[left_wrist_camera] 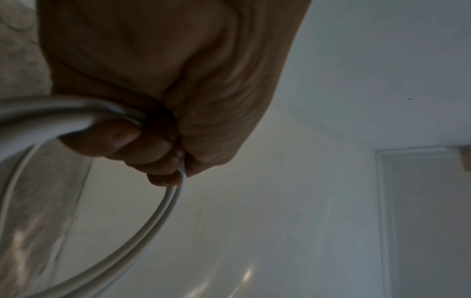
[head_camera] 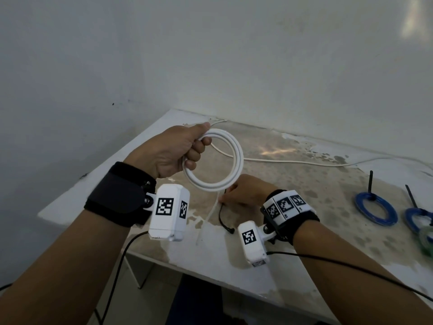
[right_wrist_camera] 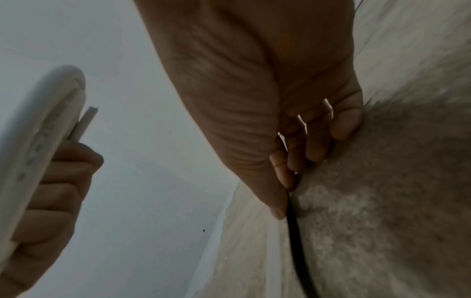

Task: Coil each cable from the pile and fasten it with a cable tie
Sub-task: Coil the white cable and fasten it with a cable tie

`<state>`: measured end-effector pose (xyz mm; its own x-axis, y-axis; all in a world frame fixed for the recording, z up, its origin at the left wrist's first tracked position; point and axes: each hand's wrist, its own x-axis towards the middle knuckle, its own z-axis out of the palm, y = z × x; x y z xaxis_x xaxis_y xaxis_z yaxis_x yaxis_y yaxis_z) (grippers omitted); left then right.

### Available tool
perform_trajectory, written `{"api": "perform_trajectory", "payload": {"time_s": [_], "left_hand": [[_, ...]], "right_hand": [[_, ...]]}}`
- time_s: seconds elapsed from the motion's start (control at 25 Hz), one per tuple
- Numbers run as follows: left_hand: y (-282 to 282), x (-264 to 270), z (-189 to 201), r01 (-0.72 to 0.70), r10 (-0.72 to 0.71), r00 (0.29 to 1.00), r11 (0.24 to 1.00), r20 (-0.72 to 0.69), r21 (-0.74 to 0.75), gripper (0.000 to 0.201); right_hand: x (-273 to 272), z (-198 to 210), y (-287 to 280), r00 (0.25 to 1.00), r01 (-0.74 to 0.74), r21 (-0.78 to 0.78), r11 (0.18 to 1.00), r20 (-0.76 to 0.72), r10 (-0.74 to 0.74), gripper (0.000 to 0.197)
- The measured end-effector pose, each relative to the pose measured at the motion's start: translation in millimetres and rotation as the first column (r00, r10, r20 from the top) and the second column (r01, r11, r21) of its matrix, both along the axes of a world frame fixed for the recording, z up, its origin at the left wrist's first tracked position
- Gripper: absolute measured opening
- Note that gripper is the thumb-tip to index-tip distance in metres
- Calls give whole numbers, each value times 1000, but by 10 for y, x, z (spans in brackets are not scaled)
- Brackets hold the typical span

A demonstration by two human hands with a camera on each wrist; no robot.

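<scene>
We've got the round white cable coil (head_camera: 214, 160) up off the stained grey tabletop (head_camera: 304, 207), our left hand (head_camera: 171, 151) curled tight round its left side. Just below it, our right hand (head_camera: 241, 191) is down on the table, fingertips pinching a thin black cable tie (head_camera: 222, 216). Far right sit blue coiled cables (head_camera: 375, 211), already tied.

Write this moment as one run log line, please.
left hand: grips white cable coil | right hand: at black cable tie on table | coil untied
</scene>
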<state>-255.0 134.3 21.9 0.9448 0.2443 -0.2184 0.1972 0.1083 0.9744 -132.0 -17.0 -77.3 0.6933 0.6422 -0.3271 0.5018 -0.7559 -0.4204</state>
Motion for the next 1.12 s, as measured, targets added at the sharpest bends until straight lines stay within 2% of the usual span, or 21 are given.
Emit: {"api": "perform_trajectory", "payload": {"time_s": [0.12, 0.16, 0.24, 0.28, 0.32, 0.36, 0.4, 0.48, 0.52, 0.56, 0.6, 0.68, 0.76, 0.84, 0.96, 1.12], "left_hand": [[-30, 33, -22, 16, -16, 1000, 1000, -8, -3, 40], [-43, 39, -29, 17, -17, 1000, 1000, -9, -4, 40], [-73, 58, -55, 15, -15, 1000, 1000, -8, -3, 40], [-91, 74, -73, 12, -12, 1000, 1000, -3, 2, 40], [-117, 101, -96, 9, -9, 1000, 1000, 1, 14, 40], [-155, 135, -122, 9, -9, 1000, 1000, 6, 28, 40], [-214, 189, -136, 15, -16, 1000, 999, 12, 43, 40], [-375, 306, -155, 27, -28, 999, 997, 18, 67, 41], [-476, 375, -151, 30, -32, 999, 996, 20, 86, 41], [-570, 430, -148, 28, -31, 999, 993, 26, 112, 42], [-681, 502, -136, 27, -33, 999, 989, 40, 145, 43], [-884, 631, -132, 5, -22, 997, 977, 78, 213, 48], [-1068, 746, -133, -40, 6, 993, 957, 120, 287, 54], [-1219, 831, -130, -75, 21, 986, 944, 167, 322, 53], [-1392, 929, -125, -92, 29, 980, 944, 195, 318, 40], [-1647, 1039, -93, -38, -13, 984, 959, 178, 281, 38]], "right_hand": [[38, -22, -42, 998, 6, -89, 996, 66, 0, 28], [53, -14, -101, 997, 50, -85, 995, 66, -44, 25], [113, 85, -315, 976, 218, 70, 973, -23, -217, 19], [154, 173, -450, 948, 318, 213, 924, -79, -308, 17], [180, 291, -595, 913, 408, 385, 828, -150, -380, 14], [172, 438, -733, 886, 461, 549, 698, -231, -403, 13], [141, 604, -862, 874, 477, 690, 544, -312, -372, 15], [-2, 924, -1065, 882, 467, 856, 222, -432, -191, 19], [-75, 1040, -1153, 895, 445, 888, 117, -434, -104, 20], [-161, 1116, -1211, 914, 406, 911, 79, -402, -57, 20], [-224, 1148, -1265, 939, 344, 934, 97, -339, -67, 20], [-298, 1079, -1335, 971, 187, 955, 229, -144, -191, 16], [-301, 921, -1398, 962, 84, 945, 316, 6, -274, 13], [-272, 776, -1473, 942, 30, 944, 329, 83, -324, 14], [-208, 639, -1605, 891, -92, 942, 324, 222, -395, 19], [-163, 604, -1768, 790, -245, 882, 402, 422, -444, 17]]}}
